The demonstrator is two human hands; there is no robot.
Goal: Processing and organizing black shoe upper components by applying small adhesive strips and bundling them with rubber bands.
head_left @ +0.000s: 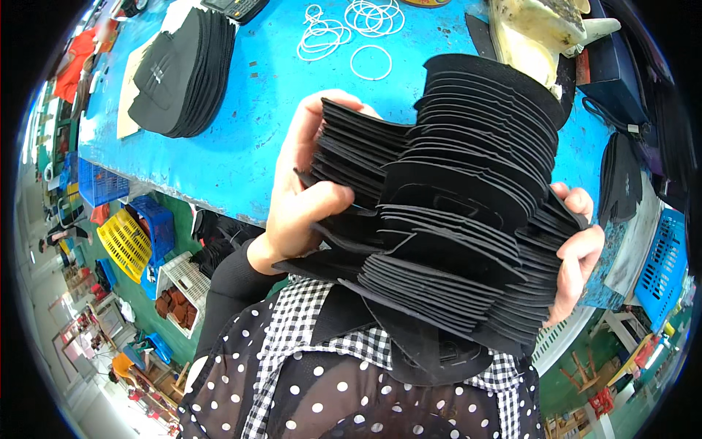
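Note:
Between my two hands is a thick stack of black cut pieces (pixel 468 175), thin and curved like shoe parts, fanned out in layers close to my chest. My left hand (pixel 300 183) grips the stack's left side, its thumb pressed on the lower pieces and its fingers behind the upper ones. On the right edge, my right hand (pixel 574 256) is wrapped round the ends of the pieces, with part of it hidden behind them. A few pieces at the bottom hang loose and tilted against my checked apron (pixel 292 307).
On the blue table (pixel 270 95) another stack of black pieces (pixel 183 73) stands at the far left. Several white rings (pixel 371 63) lie at the back. A stained cream-coloured object (pixel 534 33) stands at the far right. Plastic crates (pixel 126 245) are below the table's left edge.

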